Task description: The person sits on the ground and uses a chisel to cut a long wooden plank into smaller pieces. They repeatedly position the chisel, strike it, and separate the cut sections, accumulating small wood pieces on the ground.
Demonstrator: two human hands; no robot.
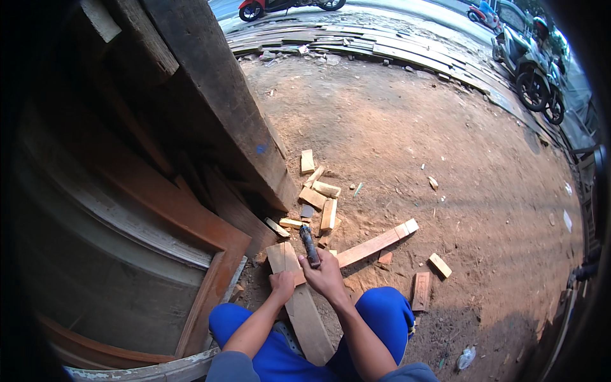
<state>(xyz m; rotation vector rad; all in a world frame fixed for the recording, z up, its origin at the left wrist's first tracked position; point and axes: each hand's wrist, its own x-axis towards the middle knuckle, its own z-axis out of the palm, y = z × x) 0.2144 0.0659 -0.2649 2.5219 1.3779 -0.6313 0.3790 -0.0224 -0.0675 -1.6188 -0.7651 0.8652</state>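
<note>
My left hand [282, 284] is closed on the near end of a long reddish wooden strip [377, 246]. That strip lies crosswise over a wider wooden board [308, 321] between my knees. In my right hand [324, 274] is a tool with a dark, worn handle [309, 245], held just above the strip and pointing away from me. A small flat grey piece [307, 211] shows beyond the handle; whether it belongs to the tool I cannot tell. Thin lines cross the strip near its far right end.
Several short wood offcuts [312, 198] lie in a pile ahead. More blocks [440, 265] rest on the dirt to the right. A thick timber post [216, 89] and a wooden frame [210, 299] stand close on my left. Planks [407, 54] and parked motorbikes [531, 70] are farther off.
</note>
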